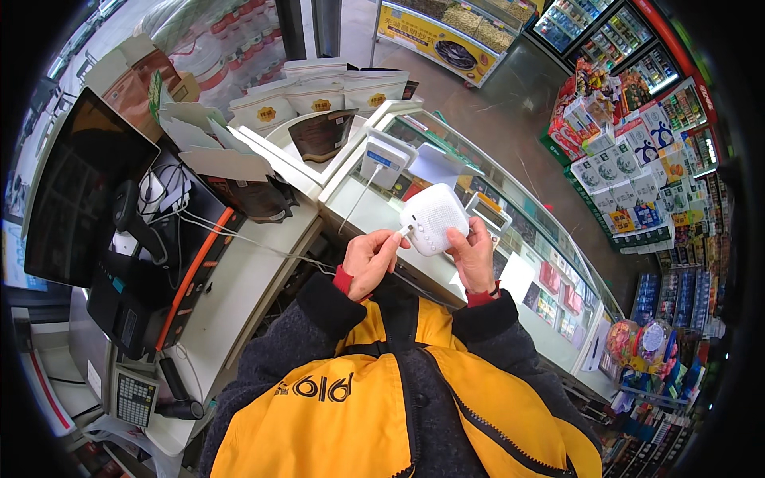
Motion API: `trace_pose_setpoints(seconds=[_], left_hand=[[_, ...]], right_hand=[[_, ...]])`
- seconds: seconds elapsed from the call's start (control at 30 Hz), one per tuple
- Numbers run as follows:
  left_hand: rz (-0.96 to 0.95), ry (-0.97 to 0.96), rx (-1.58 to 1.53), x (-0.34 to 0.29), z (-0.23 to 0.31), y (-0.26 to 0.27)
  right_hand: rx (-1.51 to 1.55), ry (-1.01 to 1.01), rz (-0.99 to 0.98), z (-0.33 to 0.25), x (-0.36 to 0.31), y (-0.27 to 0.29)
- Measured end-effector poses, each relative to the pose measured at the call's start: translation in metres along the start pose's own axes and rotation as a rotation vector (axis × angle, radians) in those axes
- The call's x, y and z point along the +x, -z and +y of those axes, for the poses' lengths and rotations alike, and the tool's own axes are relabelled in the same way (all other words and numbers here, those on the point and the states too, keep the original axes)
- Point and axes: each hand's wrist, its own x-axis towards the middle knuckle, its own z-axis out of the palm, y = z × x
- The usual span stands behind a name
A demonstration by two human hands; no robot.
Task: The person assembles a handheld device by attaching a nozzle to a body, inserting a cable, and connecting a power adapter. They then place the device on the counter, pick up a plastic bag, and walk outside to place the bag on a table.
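In front of my chest I hold a small white rounded box like a portable speaker (437,213), with a dotted grille and buttons along one edge. My right hand (476,259) is closed on its right side, thumb on the near edge. At its left edge my left hand (371,259) pinches a small white cable plug (405,231), which meets or nearly meets the box. Whether the plug is inside a port I cannot tell. Just beyond, a white payment stand (387,159) with a blue label stands on the glass display counter (351,205), a white cable hanging from it.
On the left desk stand a black monitor (88,191), a handheld scanner (137,221), tangled white cables (167,191) and a keypad (134,397). Paper bags (319,95) line the counter's far end. To the right are stacked boxes (629,171) and a candy jar (623,338).
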Motion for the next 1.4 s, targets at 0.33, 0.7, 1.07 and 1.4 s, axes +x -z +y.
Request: trace_pose_setpoints(seconds=[0.33,0.7,1.07,1.4], left_hand=[[0.114,0.067,0.063,0.003,-0.010,0.007],[0.138,0.113,0.270,0.037,-0.059,0.017],[0.140,0.103,0.389,0.044,-0.080,0.026],[0.145,0.034,0.356,0.045,-0.081,0.025]], right_hand=[[-0.380,0.245,-0.022,0.004,-0.007,-0.019],[-0.588,0.299,-0.057,0.038,0.020,0.000],[-0.902,0.289,-0.248,0.010,0.030,-0.017],[-0.939,0.276,-0.286,0.009,0.035,-0.012]])
